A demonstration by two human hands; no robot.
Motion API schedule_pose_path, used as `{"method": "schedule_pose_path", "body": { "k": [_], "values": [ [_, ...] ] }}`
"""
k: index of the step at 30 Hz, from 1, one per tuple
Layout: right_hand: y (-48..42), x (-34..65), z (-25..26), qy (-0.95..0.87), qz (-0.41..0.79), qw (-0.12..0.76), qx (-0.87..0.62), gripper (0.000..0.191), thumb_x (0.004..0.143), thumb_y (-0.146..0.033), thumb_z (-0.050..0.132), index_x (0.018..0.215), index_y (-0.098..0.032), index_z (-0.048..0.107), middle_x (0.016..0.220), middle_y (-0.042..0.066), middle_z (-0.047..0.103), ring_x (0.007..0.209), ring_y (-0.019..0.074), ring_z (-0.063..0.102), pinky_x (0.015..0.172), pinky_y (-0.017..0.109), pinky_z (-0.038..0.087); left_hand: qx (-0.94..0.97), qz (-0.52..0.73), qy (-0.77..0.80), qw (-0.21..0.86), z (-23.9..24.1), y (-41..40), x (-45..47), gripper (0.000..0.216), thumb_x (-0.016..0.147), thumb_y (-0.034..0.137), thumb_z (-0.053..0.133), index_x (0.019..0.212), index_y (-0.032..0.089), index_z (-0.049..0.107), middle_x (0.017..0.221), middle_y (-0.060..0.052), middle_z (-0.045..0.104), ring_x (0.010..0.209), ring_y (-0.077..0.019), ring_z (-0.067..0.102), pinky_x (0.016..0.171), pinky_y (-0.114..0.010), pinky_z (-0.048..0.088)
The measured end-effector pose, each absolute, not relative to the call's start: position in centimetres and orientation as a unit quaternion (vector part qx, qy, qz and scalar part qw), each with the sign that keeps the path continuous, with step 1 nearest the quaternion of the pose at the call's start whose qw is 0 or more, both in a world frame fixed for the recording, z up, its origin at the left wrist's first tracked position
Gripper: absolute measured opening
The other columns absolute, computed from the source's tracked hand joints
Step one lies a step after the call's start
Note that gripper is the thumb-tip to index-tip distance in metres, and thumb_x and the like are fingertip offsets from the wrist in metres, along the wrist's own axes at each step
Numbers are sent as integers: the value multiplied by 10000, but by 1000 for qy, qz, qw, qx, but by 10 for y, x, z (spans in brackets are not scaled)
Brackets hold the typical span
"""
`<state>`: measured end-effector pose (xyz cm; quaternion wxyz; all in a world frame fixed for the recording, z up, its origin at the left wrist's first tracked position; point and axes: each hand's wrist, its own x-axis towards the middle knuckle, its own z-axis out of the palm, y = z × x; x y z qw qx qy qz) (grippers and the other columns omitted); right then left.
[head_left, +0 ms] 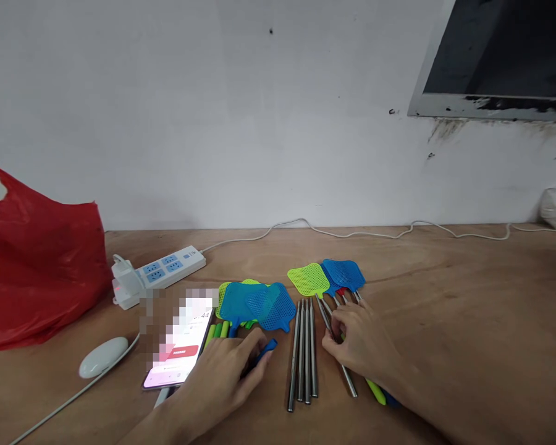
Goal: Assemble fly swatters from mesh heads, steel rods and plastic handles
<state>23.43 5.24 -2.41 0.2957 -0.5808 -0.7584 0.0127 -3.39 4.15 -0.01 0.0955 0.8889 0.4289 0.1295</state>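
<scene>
My left hand is closed round a short blue plastic handle, whose end sticks out past the fingers. Behind that hand lie blue and green fly swatter heads in a pile, with green handles beside it. My right hand has its thumb and forefinger pinched on a slim metal rod; the exact grip is partly hidden. Beyond it, assembled-looking swatters spread out, with a lime head and blue heads. Between my hands several loose metal rods lie side by side.
A lit phone lies by my left forearm. Further left are a white power strip, a white mouse-shaped object with a cable near it, and a red plastic bag. A thin cord runs along the wall.
</scene>
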Motion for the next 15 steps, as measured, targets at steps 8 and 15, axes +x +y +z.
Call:
{"method": "schedule_pose_path", "body": {
  "k": [8,15],
  "values": [
    [63,247,-7,-518,482,474,-525,299,641,-439,712,557,-202,550,502,-58,410,457,85,321,444,233,222,899,119,409,107,1,39,-35,188,1016,305,322,1031,234,496,836,-25,691,685,-228,654,596,-303,361],
    [58,239,1,-394,610,530,-438,323,650,-472,799,719,-175,694,524,-28,541,447,83,438,399,186,321,909,140,381,92,-3,40,-36,158,1012,268,330,993,237,484,790,-9,673,650,-206,636,574,-294,341]
  ]
}}
